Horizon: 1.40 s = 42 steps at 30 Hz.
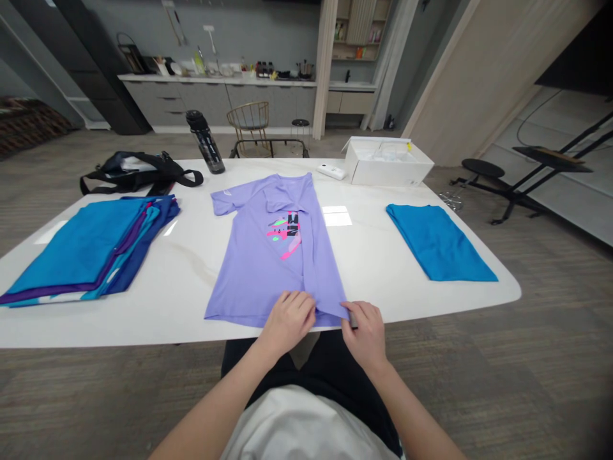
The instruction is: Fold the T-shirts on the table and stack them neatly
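Note:
A lilac T-shirt (258,255) with a pink, green and black print lies on the white table, its hem towards me. Its right side is folded inward over the front, and that sleeve lies across the chest; the left sleeve is spread out. My left hand (291,318) is closed on the hem near the fold's inner edge, fingertips partly hidden. At the outer right corner of the hem, my right hand (366,331) pinches the fabric between thumb and fingers.
A stack of folded clothes (81,246) lies on the left, with a black bag (138,169) and a dark bottle (205,142) behind. To the right is a folded blue cloth (438,243). A white box (385,163) and a small white device (331,171) stand at the back of the table (368,275).

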### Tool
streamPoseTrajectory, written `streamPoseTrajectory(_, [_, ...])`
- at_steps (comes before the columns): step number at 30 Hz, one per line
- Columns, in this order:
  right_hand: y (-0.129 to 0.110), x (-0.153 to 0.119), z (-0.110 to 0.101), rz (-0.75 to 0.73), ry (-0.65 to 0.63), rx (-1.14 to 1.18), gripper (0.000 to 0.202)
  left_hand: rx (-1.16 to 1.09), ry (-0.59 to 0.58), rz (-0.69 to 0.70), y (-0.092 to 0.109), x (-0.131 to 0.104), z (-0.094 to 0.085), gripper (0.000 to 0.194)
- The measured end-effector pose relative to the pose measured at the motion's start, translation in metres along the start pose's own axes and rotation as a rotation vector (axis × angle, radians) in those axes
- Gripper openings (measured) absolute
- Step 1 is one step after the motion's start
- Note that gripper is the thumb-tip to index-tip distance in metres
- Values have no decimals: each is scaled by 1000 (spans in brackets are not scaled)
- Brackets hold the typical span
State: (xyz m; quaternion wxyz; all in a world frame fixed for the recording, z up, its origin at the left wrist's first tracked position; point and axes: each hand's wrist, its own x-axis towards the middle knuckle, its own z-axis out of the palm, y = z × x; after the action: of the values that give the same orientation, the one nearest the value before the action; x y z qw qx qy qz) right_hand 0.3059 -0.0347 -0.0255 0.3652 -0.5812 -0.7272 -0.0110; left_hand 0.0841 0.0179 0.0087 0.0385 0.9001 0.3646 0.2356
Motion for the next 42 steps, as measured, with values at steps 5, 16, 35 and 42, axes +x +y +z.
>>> streamPoseTrajectory(5, [-10, 4, 3, 31, 63, 1, 15, -452, 286, -258, 10, -6, -5, 12])
streamPoseTrajectory(16, [-32, 10, 24, 102, -60, -72, 38, -1325, 486, -878, 42, -15, 18, 26])
streamPoseTrajectory(35, [-28, 8, 27, 206, 75, 133, 39, -280, 418, -255, 18, -30, -4, 14])
streamPoseTrajectory(42, [-14, -6, 18, 29, -68, 32, 44, 4, 136, -279, 6, -53, -6, 11])
